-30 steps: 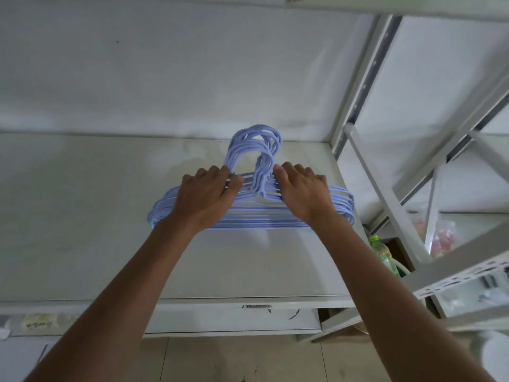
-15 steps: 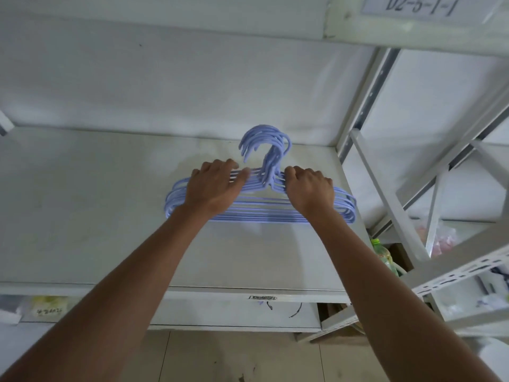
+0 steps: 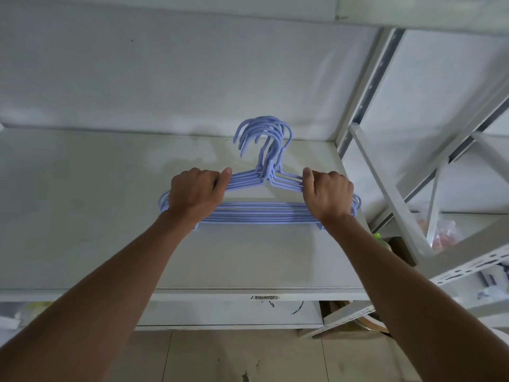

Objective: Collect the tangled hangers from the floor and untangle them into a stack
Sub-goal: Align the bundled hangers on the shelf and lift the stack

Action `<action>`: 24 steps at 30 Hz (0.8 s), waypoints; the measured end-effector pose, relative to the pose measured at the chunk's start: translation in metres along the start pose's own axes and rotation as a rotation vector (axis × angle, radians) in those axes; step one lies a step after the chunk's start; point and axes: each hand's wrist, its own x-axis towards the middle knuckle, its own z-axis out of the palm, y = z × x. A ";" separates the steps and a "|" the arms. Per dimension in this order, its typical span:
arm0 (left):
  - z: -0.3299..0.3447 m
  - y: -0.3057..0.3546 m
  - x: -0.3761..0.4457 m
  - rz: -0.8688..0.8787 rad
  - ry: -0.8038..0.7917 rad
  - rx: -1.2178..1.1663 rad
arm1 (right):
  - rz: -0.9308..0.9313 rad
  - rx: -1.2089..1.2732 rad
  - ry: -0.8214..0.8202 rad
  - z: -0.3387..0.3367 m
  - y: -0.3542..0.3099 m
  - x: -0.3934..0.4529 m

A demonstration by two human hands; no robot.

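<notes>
I see one white metal shelf [image 3: 82,230] filling most of the view, with one more rack [image 3: 399,205] of angled white struts standing just beside it on the right. On the shelf's flat surface, toward its right rear part, lies one stack of lilac hangers [image 3: 261,213], laid flat with the hooks pointing at the back wall. I count roughly seven or eight bottom bars, though they sit too close together for an exact number. Two bare forearms reach in. My left hand [image 3: 194,195] is curled closed around the left shoulders of the stack, thumb on top. My right hand [image 3: 327,195] is curled closed around the right shoulders the same way. Both hands grip the same bundle.
</notes>
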 end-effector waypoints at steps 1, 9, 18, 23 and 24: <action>-0.001 -0.001 0.001 -0.006 0.000 0.003 | -0.007 -0.002 -0.004 -0.001 -0.002 0.001; -0.003 -0.016 -0.010 0.114 0.027 -0.084 | -0.191 0.138 -0.206 -0.002 0.004 -0.003; 0.000 0.017 -0.028 0.036 0.103 -0.110 | -0.168 0.159 -0.301 -0.013 -0.012 -0.013; 0.001 0.019 -0.033 -0.014 0.195 -0.204 | -0.061 0.220 -0.362 -0.015 0.015 -0.016; 0.001 0.018 -0.036 -0.038 0.216 -0.253 | -0.035 0.200 -0.324 -0.014 0.018 -0.020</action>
